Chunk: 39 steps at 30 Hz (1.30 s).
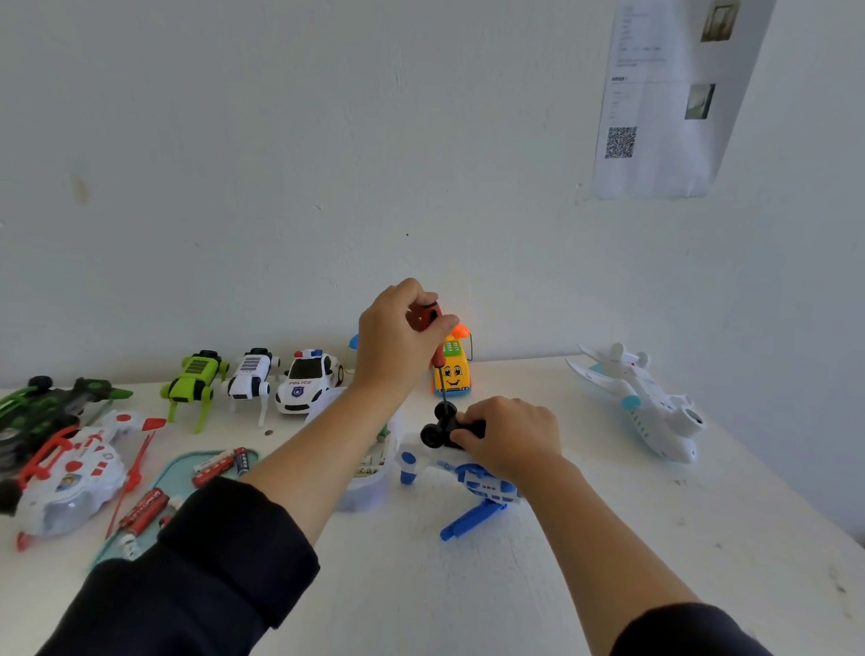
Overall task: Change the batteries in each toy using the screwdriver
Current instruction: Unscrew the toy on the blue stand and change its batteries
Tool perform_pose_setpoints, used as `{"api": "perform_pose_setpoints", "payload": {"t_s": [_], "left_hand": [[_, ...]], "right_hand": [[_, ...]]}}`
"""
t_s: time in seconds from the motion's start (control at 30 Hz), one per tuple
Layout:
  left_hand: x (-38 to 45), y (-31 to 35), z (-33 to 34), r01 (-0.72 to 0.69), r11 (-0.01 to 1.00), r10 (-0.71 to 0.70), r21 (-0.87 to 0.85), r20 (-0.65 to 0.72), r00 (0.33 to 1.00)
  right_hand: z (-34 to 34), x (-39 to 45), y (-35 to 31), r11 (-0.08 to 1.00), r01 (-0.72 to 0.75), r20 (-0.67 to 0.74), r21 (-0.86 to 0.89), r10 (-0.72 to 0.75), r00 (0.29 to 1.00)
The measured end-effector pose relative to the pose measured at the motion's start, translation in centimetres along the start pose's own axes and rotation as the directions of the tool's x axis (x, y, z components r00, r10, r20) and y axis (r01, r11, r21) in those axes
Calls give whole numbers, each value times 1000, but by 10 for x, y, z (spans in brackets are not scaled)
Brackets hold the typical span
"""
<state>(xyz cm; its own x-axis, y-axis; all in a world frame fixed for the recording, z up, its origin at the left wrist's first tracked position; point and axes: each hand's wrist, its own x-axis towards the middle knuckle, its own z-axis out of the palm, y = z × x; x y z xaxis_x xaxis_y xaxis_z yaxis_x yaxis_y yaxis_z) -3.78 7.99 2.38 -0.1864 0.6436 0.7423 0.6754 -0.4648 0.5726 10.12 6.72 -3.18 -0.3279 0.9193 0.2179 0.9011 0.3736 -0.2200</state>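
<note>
My left hand (393, 340) grips the red handle of a screwdriver (436, 351), which stands upright with its thin shaft pointing down into a blue and white toy (481, 485) lying on the white table (451, 611). My right hand (512, 436) holds the toy's black wheel part (436, 430) steady. Red batteries (216, 466) lie on a teal tray (174, 479) to the left, partly hidden by my left sleeve.
Along the wall stand a green robot dog (197, 375), a white robot dog (252, 374), a police car (309, 378) and a yellow toy phone (452, 372). A white plane (640, 398) sits right. A red-white helicopter (72, 476) and green vehicle (25, 412) lie left.
</note>
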Motion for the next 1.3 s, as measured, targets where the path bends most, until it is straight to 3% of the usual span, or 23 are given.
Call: {"api": "perform_pose_setpoints", "payload": {"t_s": [0.13, 0.3, 0.47, 0.6, 0.83, 1.0, 1.17, 1.3], "left_hand": [[5, 2, -3, 16, 1000, -16, 2, 111, 994], [6, 6, -4, 4, 997, -10, 81, 76, 997], [12, 11, -8, 83, 995, -69, -50, 233, 970], [7, 14, -4, 26, 999, -33, 45, 165, 986], [5, 14, 2, 12, 1000, -14, 11, 171, 985], [6, 13, 4, -6, 999, 3, 51, 70, 998], [5, 11, 0, 66, 994, -49, -92, 181, 982], [-4, 13, 2, -34, 994, 26, 102, 83, 996]], "right_hand": [[0, 0, 0, 1000, 3, 0, 0, -3, 1000], [1, 0, 0, 1000, -1, 2, 0, 1, 1000], [1, 0, 0, 1000, 1, 0, -2, -1, 1000], [2, 0, 0, 1000, 0, -2, 0, 0, 1000], [4, 0, 1, 1000, 8, -7, 6, -8, 1000], [3, 0, 1, 1000, 7, -3, 12, -7, 1000], [3, 0, 0, 1000, 10, -3, 8, -10, 1000], [3, 0, 1, 1000, 6, -13, 10, -6, 1000]]}}
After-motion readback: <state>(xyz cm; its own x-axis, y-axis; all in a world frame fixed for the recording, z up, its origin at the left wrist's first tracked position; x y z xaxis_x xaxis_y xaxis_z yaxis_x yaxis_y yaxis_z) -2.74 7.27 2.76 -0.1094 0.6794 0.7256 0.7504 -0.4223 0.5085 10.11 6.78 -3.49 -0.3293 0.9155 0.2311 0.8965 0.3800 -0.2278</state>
